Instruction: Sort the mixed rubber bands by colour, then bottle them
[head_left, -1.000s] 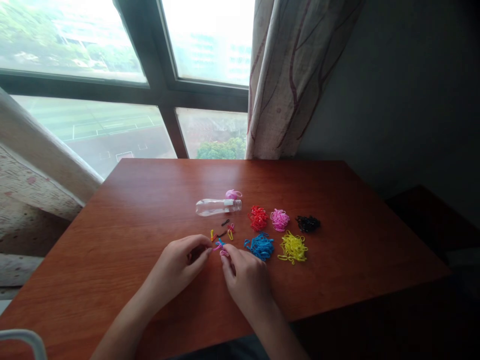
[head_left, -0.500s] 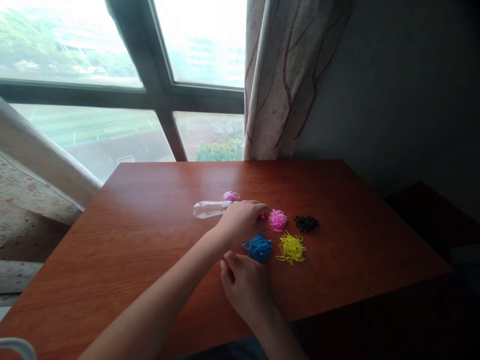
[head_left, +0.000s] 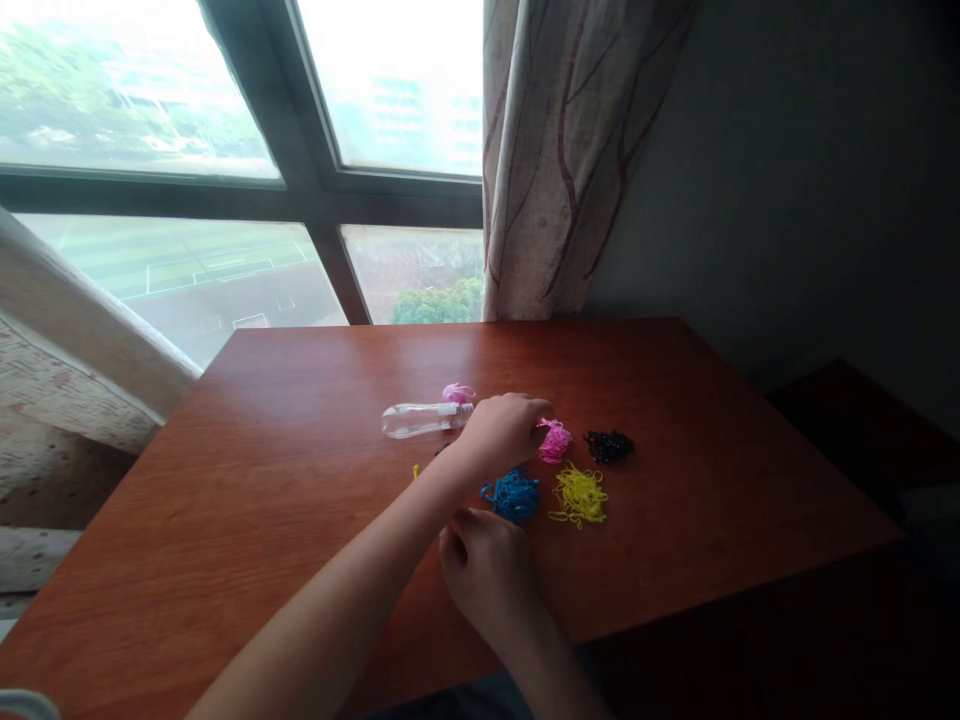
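Note:
My left hand (head_left: pixel 504 430) reaches across to the left edge of the pink rubber bands (head_left: pixel 555 442). Its fingers are curled and point down, and whatever they hold is hidden behind the hand. Below it, my right hand (head_left: pixel 487 565) rests near the table's front, thumb and fingers pinched together; what lies between them is out of sight. Just beyond the right hand is a pile of blue rubber bands (head_left: pixel 513 496). Yellow rubber bands (head_left: pixel 580 494) and black rubber bands (head_left: pixel 610 446) lie in separate piles further right.
A clear plastic bottle (head_left: pixel 416 420) lies on its side behind my left wrist, with a pink bundle (head_left: pixel 457 393) beyond it. A small yellow piece (head_left: pixel 416 471) shows beside my forearm. The wooden table (head_left: pixel 262 480) stands against a window and a curtain (head_left: pixel 540 200).
My left hand has shifted slightly right and up, over the pink pile's edge. The red bit at its fingertips no longer shows. My right hand stays almost in place.

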